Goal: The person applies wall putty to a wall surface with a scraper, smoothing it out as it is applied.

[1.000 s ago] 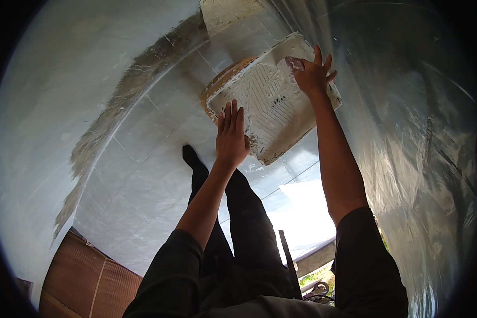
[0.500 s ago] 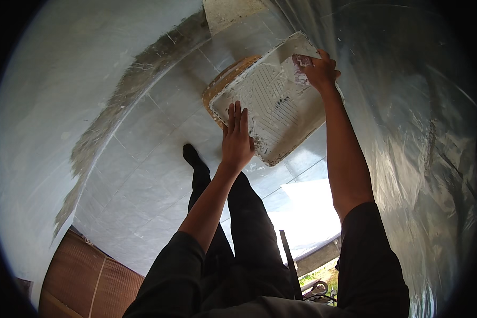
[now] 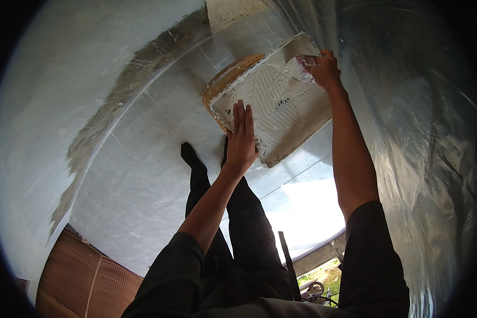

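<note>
A white paint tray with a ribbed slope and dried splatter rests over a round orange-brown object, whose kind I cannot make out. My left hand lies against the tray's near left edge, fingers extended and held side by side; part of the edge is hidden behind it. At the upper right inside the tray, my right hand grips a paint-smeared pinkish-white block, its fingers curled near the rim.
Grey floor tiles surround my legs and dark-socked feet. A pale wall with a rough grey band curves along the left. Crinkled plastic sheeting hangs at the right. Brown woven panels stand lower left, and a bright opening shows lower right.
My right hand's spread fingers have curled, and it has shifted slightly right with the block. My left hand has moved a little right along the tray. The tray has barely moved.
</note>
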Tool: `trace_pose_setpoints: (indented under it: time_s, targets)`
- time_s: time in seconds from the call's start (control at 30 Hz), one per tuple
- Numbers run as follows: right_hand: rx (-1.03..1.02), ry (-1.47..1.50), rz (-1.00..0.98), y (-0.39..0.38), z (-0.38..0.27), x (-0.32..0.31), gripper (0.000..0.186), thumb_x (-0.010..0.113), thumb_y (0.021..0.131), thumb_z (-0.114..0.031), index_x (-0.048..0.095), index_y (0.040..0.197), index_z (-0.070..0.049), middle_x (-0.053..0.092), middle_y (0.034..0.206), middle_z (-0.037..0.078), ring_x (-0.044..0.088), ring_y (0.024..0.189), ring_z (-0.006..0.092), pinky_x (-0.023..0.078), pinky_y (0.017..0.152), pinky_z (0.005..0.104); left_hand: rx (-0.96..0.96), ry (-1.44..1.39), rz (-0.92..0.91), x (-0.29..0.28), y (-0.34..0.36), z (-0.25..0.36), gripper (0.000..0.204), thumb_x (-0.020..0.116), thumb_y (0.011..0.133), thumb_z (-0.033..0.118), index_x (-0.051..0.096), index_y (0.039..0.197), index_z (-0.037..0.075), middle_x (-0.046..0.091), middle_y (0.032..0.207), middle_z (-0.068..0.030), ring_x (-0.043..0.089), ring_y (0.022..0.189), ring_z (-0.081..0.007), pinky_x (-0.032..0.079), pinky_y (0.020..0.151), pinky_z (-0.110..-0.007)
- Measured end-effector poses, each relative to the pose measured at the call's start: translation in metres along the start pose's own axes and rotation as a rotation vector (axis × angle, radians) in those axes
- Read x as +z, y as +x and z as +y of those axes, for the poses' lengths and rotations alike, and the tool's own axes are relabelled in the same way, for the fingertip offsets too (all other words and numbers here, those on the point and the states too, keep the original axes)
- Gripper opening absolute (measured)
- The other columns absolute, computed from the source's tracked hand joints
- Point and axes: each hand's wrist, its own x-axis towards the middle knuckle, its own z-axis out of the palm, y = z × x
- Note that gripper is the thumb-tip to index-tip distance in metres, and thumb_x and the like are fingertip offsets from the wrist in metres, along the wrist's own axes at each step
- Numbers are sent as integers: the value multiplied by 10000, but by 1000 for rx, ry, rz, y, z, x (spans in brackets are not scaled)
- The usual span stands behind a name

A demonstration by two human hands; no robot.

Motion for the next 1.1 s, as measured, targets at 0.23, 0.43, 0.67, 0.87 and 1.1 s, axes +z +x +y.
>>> trace_pose_setpoints:
  time_s: [0.23, 0.43, 0.67, 0.87, 1.1]
  targets:
    - [-13, -47, -36, -11, -4, -5, 365, 763, 870, -451, 772, 1217, -340, 467, 1505, 70, 443, 1395, 301, 356, 1109, 617, 86, 51, 52, 1, -8, -13, 1116, 802, 743, -35, 115, 1622, -37, 68, 1697, -303, 114, 1584, -448, 392, 1109, -672]
    - [-42, -26, -12, -27, -25, -11, 364, 742, 880, -450, 774, 1218, -319, 467, 1514, 80, 425, 1413, 312, 340, 1113, 652, 42, 54, 45, 0, -23, -14, 1047, 768, 813, 29, 93, 1607, -72, 94, 1668, -352, 104, 1566, -509, 248, 1214, -632]
    - [-83, -48, 9, -37, -42, -8, 361, 708, 877, -353, 774, 1226, -290, 442, 1542, 97, 405, 1422, 313, 318, 1121, 661, 4, 66, 71, 4, -30, -24, 1030, 694, 778, -73, 90, 1613, -58, 104, 1660, -360, 104, 1560, -522, 261, 1216, -621]
    - [-62, -18, 26, -45, -47, -7, 369, 721, 881, -374, 769, 1234, -282, 403, 1583, 100, 380, 1442, 313, 293, 1133, 664, -25, 37, 27, -3, -30, -25, 993, 619, 765, -137, 103, 1609, -51, 75, 1672, -343, 51, 1559, -531, 226, 1239, -615]
    - [-93, 45, 4, -53, -43, -7, 403, 740, 873, -387, 755, 1262, -288, 362, 1625, 104, 342, 1481, 326, 282, 1147, 656, -44, -1, 48, -7, -35, -26, 954, 573, 760, -173, 137, 1599, -44, 59, 1674, -337, 17, 1560, -526, 194, 1255, -614]
